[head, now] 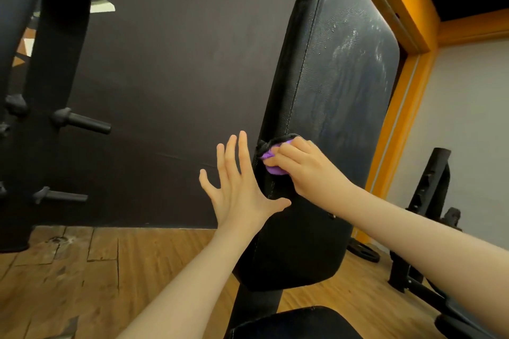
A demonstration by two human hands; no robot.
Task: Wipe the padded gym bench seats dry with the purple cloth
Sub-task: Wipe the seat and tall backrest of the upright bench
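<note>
A tall black padded bench back (333, 85) stands tilted up in the middle right, with pale wet streaks on its upper face. My right hand (303, 168) grips a bunched purple cloth (271, 164) and presses it against the pad's left edge, low down. My left hand (237, 187) is spread flat with straight fingers, its thumb against the pad's left side just below the cloth. A second black padded seat (297, 322) shows at the bottom edge.
A dark wall (179, 63) stands behind. A black rack with pegs (80, 121) fills the left. Worn wooden floor (82, 270) lies below. An orange door frame (399, 118), another bench frame (429, 201) and a weight plate (363, 252) are at the right.
</note>
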